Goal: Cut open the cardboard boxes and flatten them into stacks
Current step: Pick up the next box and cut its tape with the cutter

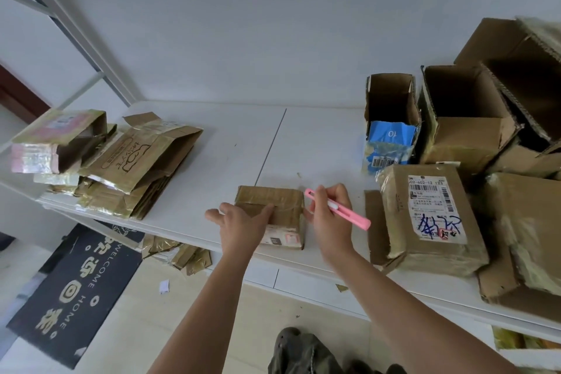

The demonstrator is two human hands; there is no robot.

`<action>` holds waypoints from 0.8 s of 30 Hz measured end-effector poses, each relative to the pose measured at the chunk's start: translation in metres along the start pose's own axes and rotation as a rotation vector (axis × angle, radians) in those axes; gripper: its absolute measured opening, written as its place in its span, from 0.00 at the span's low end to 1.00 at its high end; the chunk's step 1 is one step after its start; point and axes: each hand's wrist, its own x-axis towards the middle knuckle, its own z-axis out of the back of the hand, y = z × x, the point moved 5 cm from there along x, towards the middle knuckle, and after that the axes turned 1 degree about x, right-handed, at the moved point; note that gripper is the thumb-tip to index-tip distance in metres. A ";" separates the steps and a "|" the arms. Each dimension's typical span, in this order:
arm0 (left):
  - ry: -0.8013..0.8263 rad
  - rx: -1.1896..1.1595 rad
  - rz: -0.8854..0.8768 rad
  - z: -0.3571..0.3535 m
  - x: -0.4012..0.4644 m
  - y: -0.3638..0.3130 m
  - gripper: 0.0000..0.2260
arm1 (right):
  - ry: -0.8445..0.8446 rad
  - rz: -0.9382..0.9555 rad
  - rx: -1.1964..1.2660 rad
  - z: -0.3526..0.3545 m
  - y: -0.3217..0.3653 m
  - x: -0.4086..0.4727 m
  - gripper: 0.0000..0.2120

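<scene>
- A small taped box [271, 215] sits near the front edge of the white tabletop [230, 143], about midway along it.
- The left hand [243, 229] rests on the box's near left part, fingers fairly straight and spread, thumb lying across the top; it presses rather than grips.
- The right hand [329, 215] is curled round a pink cutter [338, 209], held just beside the box's right side. Whether the cutter's tip touches the cardboard I cannot tell.
- Toward the left end of the tabletop lies a stack of flattened boxes [136, 167], with a pink-sided box [56, 141] lying on top at the far left.
- At the right end stand boxes not yet cut: a closed one with a shipping label [431, 218] near the front edge, a narrow blue-printed box [390, 127] open at the top behind it, and larger open boxes [473, 118] at the back right corner.
- On the floor under the table's left part lie a dark welcome mat [79, 291] and some cardboard scraps [179, 253].
</scene>
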 end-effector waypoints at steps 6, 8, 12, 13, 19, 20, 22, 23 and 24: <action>-0.082 0.287 -0.569 -0.014 -0.004 -0.010 0.24 | -0.011 0.011 -0.070 0.000 -0.001 0.011 0.08; 0.007 0.329 -0.585 -0.021 0.002 -0.006 0.23 | -0.015 -0.001 -0.075 0.003 -0.007 0.009 0.08; 0.135 0.380 -0.526 -0.022 0.012 -0.004 0.29 | 0.003 0.003 -0.073 0.005 -0.010 0.004 0.09; 0.161 0.387 -0.517 -0.022 0.012 -0.005 0.30 | 0.006 0.004 -0.081 0.004 -0.010 0.004 0.09; 0.202 0.373 -0.520 -0.021 0.012 -0.002 0.34 | 0.016 0.023 -0.189 0.004 -0.015 0.009 0.09; 0.199 0.370 -0.524 -0.021 0.012 -0.002 0.34 | 0.013 0.027 -0.201 0.004 -0.016 0.010 0.09; 0.196 0.362 -0.531 -0.021 0.012 -0.002 0.34 | 0.007 0.041 -0.224 0.004 -0.016 0.010 0.09; 0.194 0.359 -0.534 -0.021 0.012 -0.002 0.34 | 0.013 0.052 -0.238 0.004 -0.015 0.010 0.09; 0.193 0.360 -0.537 -0.022 0.013 -0.002 0.34 | 0.025 0.063 -0.256 0.004 -0.015 0.010 0.09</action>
